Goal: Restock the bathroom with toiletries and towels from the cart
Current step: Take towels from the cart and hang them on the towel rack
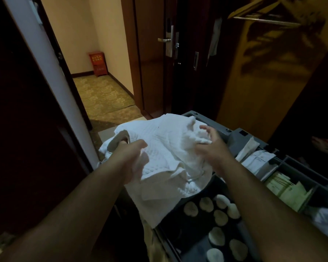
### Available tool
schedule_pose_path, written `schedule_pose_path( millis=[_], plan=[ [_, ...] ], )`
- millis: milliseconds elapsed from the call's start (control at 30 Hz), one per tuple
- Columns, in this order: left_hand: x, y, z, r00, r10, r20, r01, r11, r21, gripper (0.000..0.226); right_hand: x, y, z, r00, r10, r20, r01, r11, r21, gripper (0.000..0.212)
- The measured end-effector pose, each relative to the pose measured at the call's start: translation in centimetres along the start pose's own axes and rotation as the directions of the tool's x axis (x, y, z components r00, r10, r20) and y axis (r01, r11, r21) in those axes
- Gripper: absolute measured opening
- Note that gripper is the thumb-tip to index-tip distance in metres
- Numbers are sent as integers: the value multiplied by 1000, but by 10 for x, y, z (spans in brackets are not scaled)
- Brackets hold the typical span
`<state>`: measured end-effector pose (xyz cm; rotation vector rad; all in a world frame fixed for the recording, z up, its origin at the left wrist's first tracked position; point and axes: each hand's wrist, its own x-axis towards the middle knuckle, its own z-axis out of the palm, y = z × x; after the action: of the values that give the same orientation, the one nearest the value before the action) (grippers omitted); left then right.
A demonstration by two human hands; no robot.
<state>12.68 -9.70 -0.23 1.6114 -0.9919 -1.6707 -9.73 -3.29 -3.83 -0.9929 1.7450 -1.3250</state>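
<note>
Nearest the camera, two bare forearms reached over the cart (240, 134). The left hand (133, 157) was closed on a white towel (165, 148) heaped on the cart's top; the right hand (210, 148), fingers spread, pressed its far bunched edge. Sachets (284, 188) and round white pieces (220, 217) sat untouched, so restocking seemed barely begun.

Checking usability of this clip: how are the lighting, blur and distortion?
Head view: dim overall, corridor carpet brightest; white towel slightly overexposed; left hand and right hand motion-blurred; wide-angle bends the door frame; hanger shadows on wardrobe panel.
</note>
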Motion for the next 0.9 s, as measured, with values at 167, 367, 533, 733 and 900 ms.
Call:
schedule_pose_path(
  millis=[167, 367, 533, 733, 900],
  plan=[
    [-3, -8, 0, 998, 19, 57, -19, 1000, 6, 62, -15, -15, 9, 960, 56, 275, -25, 993, -114, 65],
    [-12, -9, 2, 995, 89, 54, -94, 991, 91, 83, -14, -48, 15, 899, 358, 254, -326, 932, -160, 66],
    [-11, 4, 2, 996, 81, 45, -87, 987, 136, 62, 1, -69, 31, 902, 419, 104, -369, 873, -318, 87],
    [-7, 10, 0, 994, 91, 64, -102, 975, 198, 48, 9, -73, 45, 894, 443, 70, -344, 776, -528, 49],
    [-2, 7, -5, 998, 63, -30, -58, 988, 144, 38, 8, -86, 44, 932, 360, 42, -239, 697, -677, 25]
  ],
)
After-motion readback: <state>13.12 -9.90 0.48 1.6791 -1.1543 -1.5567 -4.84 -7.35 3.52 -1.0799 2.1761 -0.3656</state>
